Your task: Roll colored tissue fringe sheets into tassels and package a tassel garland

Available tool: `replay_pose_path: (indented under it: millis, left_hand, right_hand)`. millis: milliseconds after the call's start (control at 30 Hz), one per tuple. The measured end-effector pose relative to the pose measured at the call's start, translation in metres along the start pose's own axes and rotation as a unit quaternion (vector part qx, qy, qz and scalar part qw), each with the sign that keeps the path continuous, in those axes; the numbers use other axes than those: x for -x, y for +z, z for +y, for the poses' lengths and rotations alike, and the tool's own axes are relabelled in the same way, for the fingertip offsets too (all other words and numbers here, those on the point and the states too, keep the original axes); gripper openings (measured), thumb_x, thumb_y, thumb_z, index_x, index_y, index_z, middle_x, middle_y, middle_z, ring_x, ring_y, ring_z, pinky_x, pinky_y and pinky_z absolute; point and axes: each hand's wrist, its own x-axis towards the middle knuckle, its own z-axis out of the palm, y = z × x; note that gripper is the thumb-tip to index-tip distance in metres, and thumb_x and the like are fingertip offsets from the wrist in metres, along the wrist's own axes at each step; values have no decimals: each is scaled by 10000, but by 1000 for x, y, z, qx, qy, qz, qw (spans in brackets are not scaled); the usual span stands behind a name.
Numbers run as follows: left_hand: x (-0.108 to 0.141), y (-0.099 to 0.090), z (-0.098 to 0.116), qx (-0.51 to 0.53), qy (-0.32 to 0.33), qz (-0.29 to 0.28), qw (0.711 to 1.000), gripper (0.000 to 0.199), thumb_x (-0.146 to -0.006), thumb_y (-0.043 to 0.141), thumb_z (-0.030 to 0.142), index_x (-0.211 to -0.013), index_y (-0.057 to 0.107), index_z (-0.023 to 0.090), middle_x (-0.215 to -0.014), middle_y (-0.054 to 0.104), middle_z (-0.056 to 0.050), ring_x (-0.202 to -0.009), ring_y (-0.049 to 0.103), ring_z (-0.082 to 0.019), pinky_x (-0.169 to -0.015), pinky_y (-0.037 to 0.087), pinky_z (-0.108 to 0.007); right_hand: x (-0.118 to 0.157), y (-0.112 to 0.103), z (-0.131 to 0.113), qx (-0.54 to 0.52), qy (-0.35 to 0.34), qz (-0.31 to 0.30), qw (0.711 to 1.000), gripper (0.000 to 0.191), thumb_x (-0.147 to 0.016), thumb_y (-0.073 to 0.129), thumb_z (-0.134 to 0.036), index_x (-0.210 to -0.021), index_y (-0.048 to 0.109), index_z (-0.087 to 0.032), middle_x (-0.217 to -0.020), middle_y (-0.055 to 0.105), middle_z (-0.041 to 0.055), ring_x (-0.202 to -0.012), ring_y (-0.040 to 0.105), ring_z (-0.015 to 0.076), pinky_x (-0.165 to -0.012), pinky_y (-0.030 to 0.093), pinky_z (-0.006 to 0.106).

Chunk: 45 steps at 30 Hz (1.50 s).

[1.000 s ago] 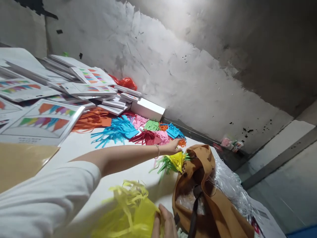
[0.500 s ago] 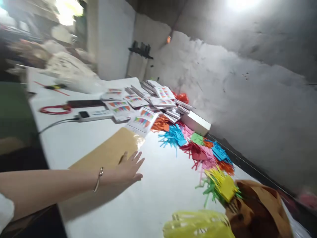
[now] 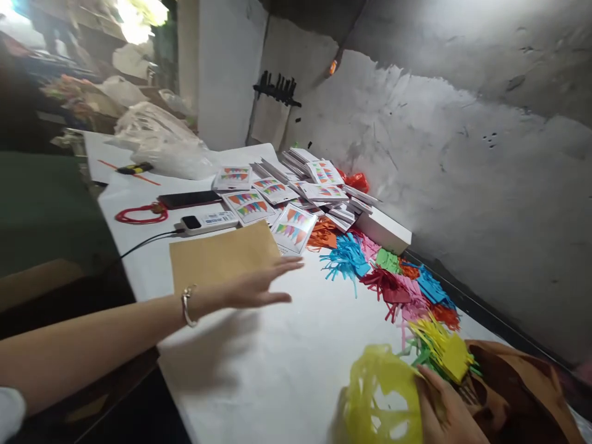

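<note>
My left hand [image 3: 259, 287], with a bracelet on its wrist, reaches over the table with fingers stretched out and nothing in them. It hovers over the near right edge of a flat brown paper sheet or envelope [image 3: 217, 259]. Just beyond the fingertips lies a printed card with bunting pictures [image 3: 295, 229]. At the lower right, my right hand [image 3: 446, 407] is closed on a yellow fringed paper bundle [image 3: 382, 385], whose looped strips hang to the left. Part of that hand's grip is hidden.
Fringed paper bundles in several colours [image 3: 393, 283] line the wall side. Behind them are stacked printed cards [image 3: 324, 172] and a white box [image 3: 386, 228]. A phone [image 3: 189, 198], power strip [image 3: 210, 222], red cord [image 3: 139, 214] and plastic bag [image 3: 160, 139] lie further left. A brown bag [image 3: 522, 382] stands right.
My right hand has come into view, holding the yellow fringed paper bundle, which is now higher. My left hand has turned, fingers pointing right. The view has shifted, and the brown sheet lies differently.
</note>
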Motion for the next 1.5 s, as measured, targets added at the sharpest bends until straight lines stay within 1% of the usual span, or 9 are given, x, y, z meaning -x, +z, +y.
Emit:
replay_pose_path:
  millis: [167,300,400,500,633,800,1133,1267,1500]
  left_hand:
    - [-42,100,81,-19,146,-130,981,971,-740,841,475,-1539,366,195,-1545,449,-172,-1409,425,-354,-1166,326,-445]
    - [-71,136,97,-109,129,-180,969,307,-850,689,217,-1156,701,202,-928,766,-86,-841,707,-278,-761,516,-335]
    - [-78,133,97,-135,138,-192,962,158,-827,607,115,-801,736,202,-711,720,-59,-708,668,-246,-702,478,-317]
    - [-79,117,99,-128,143,-212,958,122,-841,670,246,-925,755,221,-882,760,-85,-850,683,-274,-796,483,-338]
    - [-95,104,91,121,-40,-302,945,634,-791,689,681,-1274,653,272,-1433,596,-80,-1315,521,-298,-1036,412,-348]
    - [-108,133,76,285,-148,-325,890,846,-734,463,921,-1034,727,176,-1208,706,-138,-1105,639,-278,-897,490,-340]
    - [-95,150,76,339,-99,-260,899,520,-753,756,647,-933,722,160,-889,674,-41,-780,576,-163,-700,433,-255]
    - [-98,149,79,297,-113,-320,893,372,-671,877,492,-725,738,151,-633,621,6,-605,503,-129,-594,384,-245]
    - [-92,163,93,399,-129,-288,861,423,-692,813,571,-715,670,174,-754,658,-15,-737,597,-166,-749,480,-268]
  right_hand:
    - [-41,11,-39,12,-109,9,994,286,-1052,445,-335,-1006,676,-172,-891,769,57,-755,746,151,-703,547,212]
    - [-52,-6,-44,-19,-85,-7,996,200,-1022,505,-303,-1052,674,-200,-959,774,46,-838,754,153,-728,557,210]
    - [-44,-15,-33,-9,-35,-73,997,196,-982,525,-280,-1055,693,-209,-948,783,32,-821,760,172,-703,577,237]
    - [-34,-14,-22,35,-13,-134,990,259,-957,463,-199,-974,720,-213,-841,774,17,-699,742,186,-626,568,279]
    - [-25,-15,-15,86,-67,-31,994,307,-958,407,-136,-1059,696,-163,-933,768,63,-787,739,187,-722,555,285]
    - [-18,-24,-15,90,-124,82,985,268,-968,453,-102,-1122,666,-159,-981,760,81,-909,721,161,-898,501,251]
    - [19,-6,8,38,-20,123,992,247,-1018,458,-237,-1087,680,-154,-972,767,89,-887,737,177,-832,539,243]
    - [33,-1,16,14,0,113,993,241,-1016,479,-252,-1125,674,-160,-1005,766,86,-921,739,178,-848,545,247]
    - [46,3,18,-13,20,124,992,253,-1005,477,-230,-1148,673,-156,-1036,760,95,-947,734,187,-825,558,261]
